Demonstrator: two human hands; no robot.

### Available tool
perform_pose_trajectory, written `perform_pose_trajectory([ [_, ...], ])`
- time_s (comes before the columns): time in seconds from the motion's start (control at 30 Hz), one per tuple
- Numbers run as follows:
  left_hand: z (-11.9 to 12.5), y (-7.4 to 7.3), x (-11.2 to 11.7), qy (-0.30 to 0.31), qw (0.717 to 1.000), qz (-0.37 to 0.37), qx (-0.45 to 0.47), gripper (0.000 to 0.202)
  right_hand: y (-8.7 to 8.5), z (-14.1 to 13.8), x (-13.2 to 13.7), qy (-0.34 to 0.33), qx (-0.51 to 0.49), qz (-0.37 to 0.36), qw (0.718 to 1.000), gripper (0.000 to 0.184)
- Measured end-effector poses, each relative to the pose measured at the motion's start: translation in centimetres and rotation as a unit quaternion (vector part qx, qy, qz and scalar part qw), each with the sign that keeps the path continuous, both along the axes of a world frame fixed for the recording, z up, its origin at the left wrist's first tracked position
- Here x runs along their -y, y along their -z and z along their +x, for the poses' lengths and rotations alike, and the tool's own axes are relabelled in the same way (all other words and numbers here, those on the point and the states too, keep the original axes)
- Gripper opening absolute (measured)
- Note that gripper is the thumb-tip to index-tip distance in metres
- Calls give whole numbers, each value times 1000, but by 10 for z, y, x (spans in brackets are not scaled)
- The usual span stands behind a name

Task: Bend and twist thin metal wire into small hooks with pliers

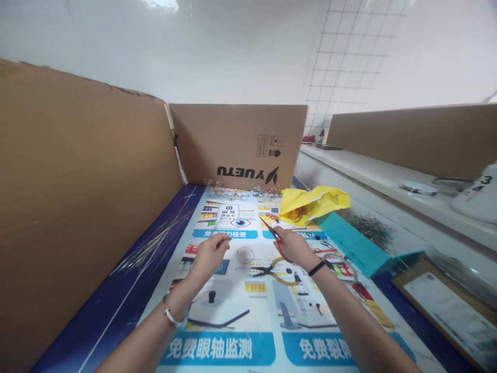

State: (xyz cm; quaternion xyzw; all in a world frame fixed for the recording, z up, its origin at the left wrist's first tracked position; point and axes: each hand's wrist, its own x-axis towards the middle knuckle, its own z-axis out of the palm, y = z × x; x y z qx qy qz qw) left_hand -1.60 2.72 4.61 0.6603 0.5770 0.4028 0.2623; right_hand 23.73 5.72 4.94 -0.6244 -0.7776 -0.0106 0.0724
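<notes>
My right hand (293,246) is closed around a pair of red-handled scissors (271,228), their dark blades pointing away to the upper left. Left of it, my left hand (212,254) hovers over the printed sheet with thumb and fingers pinched together. Whatever lies between those fingertips, if anything, is too small to make out. A thin wire ring (245,255) shows on the sheet between my hands. Just below my right hand lies a pair of yellow-handled pliers (277,271), jaws toward the left.
Loose straight wires (153,243) lie along the left side. Wire scraps (244,191) line the cardboard panel (233,140) at the back. To the right are a crumpled yellow bag (318,201), a teal box (351,243) with tangled wire (370,230), and a labelled carton (446,305).
</notes>
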Motion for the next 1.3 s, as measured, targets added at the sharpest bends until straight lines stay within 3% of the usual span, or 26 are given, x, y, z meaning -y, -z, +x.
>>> perform_pose_trajectory([
  [0.07, -1, -2, 0, -14, 1000, 4, 17, 25, -3, -7, 5, -47, -94, -41, 994, 31],
  [0.17, -2, -7, 2, -22, 999, -4, 28, 25, -7, -20, 16, -110, -238, -102, 960, 30],
  [0.27, -1, -12, 5, -11, 1000, 1, 24, 24, -10, -35, 29, -153, -280, -117, 940, 19],
  [0.4, 1, -16, 9, 43, 999, 21, 4, 22, -12, -49, 41, -192, -331, -140, 913, 21],
  [0.63, -2, -13, 7, 82, 995, 15, -52, 22, -5, -56, 41, -174, -395, -164, 887, 32],
  [1.1, -8, -9, 4, 97, 988, 4, -124, 21, 6, -63, 41, -131, -413, -224, 873, 40],
  [1.3, -10, -16, 7, 102, 980, -7, -170, 22, 11, -68, 45, -116, -419, -238, 869, 40],
])
